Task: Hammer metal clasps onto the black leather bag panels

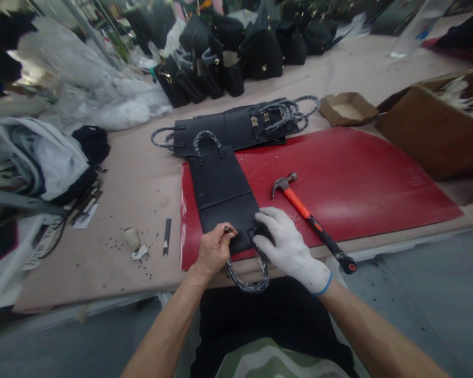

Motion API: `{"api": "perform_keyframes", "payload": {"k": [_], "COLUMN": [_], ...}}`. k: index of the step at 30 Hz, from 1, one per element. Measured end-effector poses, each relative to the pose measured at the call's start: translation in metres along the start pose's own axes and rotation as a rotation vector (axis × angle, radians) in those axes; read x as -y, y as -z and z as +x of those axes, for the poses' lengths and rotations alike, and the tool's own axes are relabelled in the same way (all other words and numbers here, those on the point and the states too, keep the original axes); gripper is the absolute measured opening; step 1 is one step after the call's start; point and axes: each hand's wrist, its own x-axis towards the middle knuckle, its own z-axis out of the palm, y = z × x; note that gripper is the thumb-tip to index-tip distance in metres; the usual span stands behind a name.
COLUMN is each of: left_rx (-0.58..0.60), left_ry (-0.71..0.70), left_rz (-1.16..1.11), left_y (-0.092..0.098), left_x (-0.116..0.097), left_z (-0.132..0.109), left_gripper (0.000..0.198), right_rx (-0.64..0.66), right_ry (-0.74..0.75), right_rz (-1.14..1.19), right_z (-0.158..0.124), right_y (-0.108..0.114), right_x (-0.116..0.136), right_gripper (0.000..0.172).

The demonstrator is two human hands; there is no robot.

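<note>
A black bag panel (pixel 223 181) lies lengthwise before me, with a plastic-wrapped handle at each end. The near handle (pixel 250 287) hangs over the table's front edge. My left hand (pixel 215 247), bare, is closed around a small metal punch (pixel 226 229), its round end showing above the fingers; its lower end is hidden. My right hand (pixel 286 247), in a white glove, rests on the panel's right edge by the handle tab, thumb and fingers apart. A claw hammer (pixel 307 212) with an orange and black handle lies to the right of the glove.
Beneath the work is a red mat (pixel 358 184). More black panels (pixel 220 128) with wrapped handles are stacked behind. At left lie a thread cone (pixel 132 239) and a dark flat strip (pixel 166 237). Cardboard boxes (pixel 429 131) stand right; black bags (pixel 262 50) line the back.
</note>
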Motion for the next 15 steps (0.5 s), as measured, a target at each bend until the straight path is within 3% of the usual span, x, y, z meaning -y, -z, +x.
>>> {"api": "perform_keyframes", "payload": {"k": [3,6,9,12,15], "left_rx": [0.014,0.021,0.025,0.027,0.020], "left_ry": [-0.051,-0.049,-0.022,-0.021,-0.047], "left_rz": [0.031,0.040,0.019,-0.011,-0.027], "left_y": [-0.003,-0.006,-0.007,-0.007,-0.008], "left_x": [0.004,0.009,0.011,0.012,0.012], "left_z": [-0.004,-0.008,-0.009,-0.007,-0.005], "left_gripper": [0.016,0.016,0.016,0.017,0.016], "right_rx": [-0.080,0.114,0.350,0.429,0.374], "right_ry": [-0.159,-0.349,-0.458,-0.555,-0.661], "right_rz": [-0.205,-0.533,-0.722,-0.687,-0.498], "right_z": [0.000,-0.004,-0.010,-0.010,-0.004], "right_y": [0.031,0.056,0.065,0.065,0.069], "right_x": [-0.017,-0.031,-0.036,-0.036,-0.034], "right_gripper": [0.041,0.048,0.050,0.047,0.042]}}
